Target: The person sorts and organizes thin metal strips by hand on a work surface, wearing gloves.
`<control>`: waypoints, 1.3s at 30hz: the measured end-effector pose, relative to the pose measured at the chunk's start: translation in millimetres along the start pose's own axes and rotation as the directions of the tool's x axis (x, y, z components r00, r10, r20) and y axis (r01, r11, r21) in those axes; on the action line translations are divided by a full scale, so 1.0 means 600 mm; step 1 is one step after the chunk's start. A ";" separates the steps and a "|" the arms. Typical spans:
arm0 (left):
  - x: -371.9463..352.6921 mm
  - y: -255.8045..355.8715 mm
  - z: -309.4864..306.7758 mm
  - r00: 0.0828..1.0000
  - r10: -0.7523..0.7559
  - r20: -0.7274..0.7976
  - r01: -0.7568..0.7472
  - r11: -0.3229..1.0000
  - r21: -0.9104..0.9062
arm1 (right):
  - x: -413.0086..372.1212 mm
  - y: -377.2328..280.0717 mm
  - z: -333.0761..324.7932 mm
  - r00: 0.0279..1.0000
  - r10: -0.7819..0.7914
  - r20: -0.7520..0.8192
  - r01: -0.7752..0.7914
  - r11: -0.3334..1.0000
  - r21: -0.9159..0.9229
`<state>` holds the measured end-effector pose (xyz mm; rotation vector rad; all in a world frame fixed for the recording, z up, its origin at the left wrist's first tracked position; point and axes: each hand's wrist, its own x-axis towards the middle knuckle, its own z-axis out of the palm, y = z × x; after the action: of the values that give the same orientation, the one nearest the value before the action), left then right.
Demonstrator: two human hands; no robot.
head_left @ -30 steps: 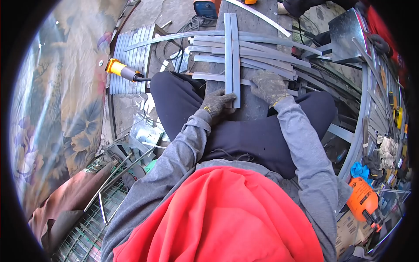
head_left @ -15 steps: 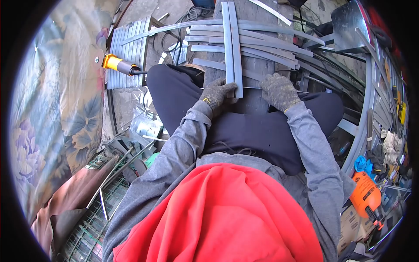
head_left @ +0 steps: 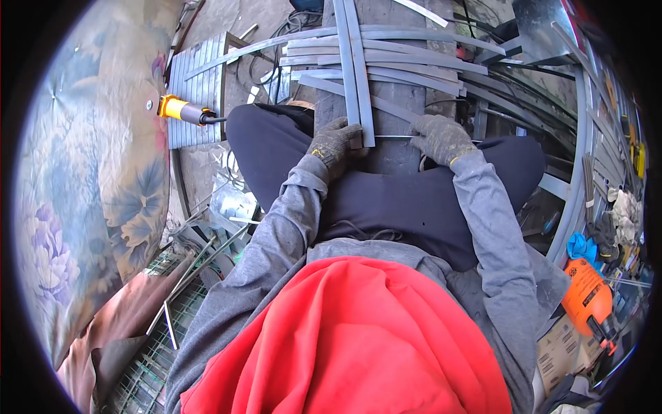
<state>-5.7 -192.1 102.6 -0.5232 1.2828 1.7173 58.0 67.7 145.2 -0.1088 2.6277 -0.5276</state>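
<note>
Two long flat metal strips [head_left: 355, 76] lie side by side, pointing away from me, across several curved metal strips [head_left: 407, 58] on a dark board [head_left: 393, 155]. My left hand [head_left: 334, 143], in a dark knit glove, is closed on the near end of the strip pair. A thin rod [head_left: 393, 136] runs crosswise between my hands. My right hand [head_left: 439, 140], gloved too, has its fingers curled around the rod's right part. The rod's stretch under each hand is hidden.
A yellow and grey power tool [head_left: 186, 111] sits at the left by a slatted metal stand [head_left: 200, 76]. A floral curtain [head_left: 103, 172] hangs at far left. An orange spray bottle [head_left: 586, 297], a cardboard box [head_left: 558, 352] and a blue cloth [head_left: 581, 246] are at the right.
The view has shifted slightly. The near ends of the strip pair now lean a little to the right, and my left hand sits at their left edge. My right hand keeps its grip.
</note>
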 end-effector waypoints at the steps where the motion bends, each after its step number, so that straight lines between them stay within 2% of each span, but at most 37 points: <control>1: 0.002 -0.001 0.000 1.000 0.010 -0.005 -0.010 1.000 0.011 | 0.006 0.010 0.002 0.998 0.031 0.060 -0.037 0.995 0.088; 7: 0.010 -0.008 -0.004 0.999 0.042 -0.022 -0.042 0.999 0.009 | 0.019 0.041 0.014 0.995 -0.005 0.097 -0.013 0.982 0.189; 11: -0.002 0.010 0.003 1.000 0.031 0.000 -0.031 0.999 0.023 | 0.018 0.031 0.016 0.995 0.039 0.087 -0.051 0.990 0.134; 13: -0.001 0.016 0.005 0.987 0.152 0.044 -0.158 0.946 0.283 | 0.006 0.016 -0.001 0.996 0.049 0.072 -0.059 0.988 0.140; 17: 0.033 0.038 -0.006 0.997 0.074 0.010 -0.073 0.939 0.335 | -0.001 0.002 -0.013 0.989 0.029 0.147 -0.039 0.997 0.063; 19: 0.047 0.049 -0.012 0.994 0.082 0.065 -0.102 0.893 0.438 | -0.003 -0.001 -0.005 1.000 -0.022 0.017 0.024 0.995 -0.092; 21: 0.056 0.065 -0.010 0.993 0.081 0.088 -0.114 0.857 0.502 | 0.001 -0.003 -0.010 1.000 -0.005 -0.008 0.004 0.995 -0.096; 22: 0.056 0.075 -0.007 0.993 0.082 0.087 -0.115 0.858 0.501 | 0.003 -0.004 -0.013 0.999 0.013 -0.033 -0.016 0.995 -0.100; 24: 0.058 0.097 0.002 0.996 0.040 0.079 -0.066 0.925 0.374 | -0.001 0.001 -0.008 0.998 0.005 -0.058 -0.010 0.995 -0.095; 26: 0.081 0.110 -0.007 0.990 0.063 0.125 -0.112 0.894 0.433 | -0.009 0.003 0.001 0.997 -0.002 -0.079 -0.006 0.996 -0.091; 29: 0.089 0.114 -0.013 0.993 0.008 0.114 -0.057 0.899 0.434 | -0.007 -0.002 0.003 0.999 0.028 -0.033 -0.031 0.994 -0.103; 31: 0.103 0.103 -0.026 0.983 -0.031 0.182 -0.064 0.866 0.495 | -0.006 -0.011 -0.003 0.998 0.031 -0.049 -0.036 0.994 -0.107; 32: 0.109 0.096 -0.033 0.982 -0.035 0.183 -0.062 0.866 0.496 | -0.005 -0.012 -0.004 0.998 0.034 -0.048 -0.039 0.994 -0.105; 34: 0.107 0.085 -0.038 0.971 -0.034 0.237 -0.062 0.921 0.385 | -0.006 -0.012 -0.002 0.997 0.026 -0.079 -0.037 0.990 -0.138; 36: 0.101 0.083 -0.038 0.975 -0.026 0.220 -0.069 0.907 0.415 | -0.002 -0.007 -0.001 0.996 0.025 -0.082 -0.036 0.989 -0.141; 38: 0.087 0.089 -0.032 0.979 -0.112 0.170 0.031 0.908 0.417 | 0.001 -0.007 0.000 0.996 0.021 -0.087 -0.033 0.989 -0.144; 39: 0.077 0.094 -0.025 0.979 -0.112 0.170 0.032 0.909 0.415 | 0.002 -0.010 -0.003 0.997 0.045 -0.057 -0.053 0.988 -0.148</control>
<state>-79.4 -190.0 91.8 -0.1515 1.4144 1.3454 56.1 62.8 148.8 -0.0776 2.7125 -0.3203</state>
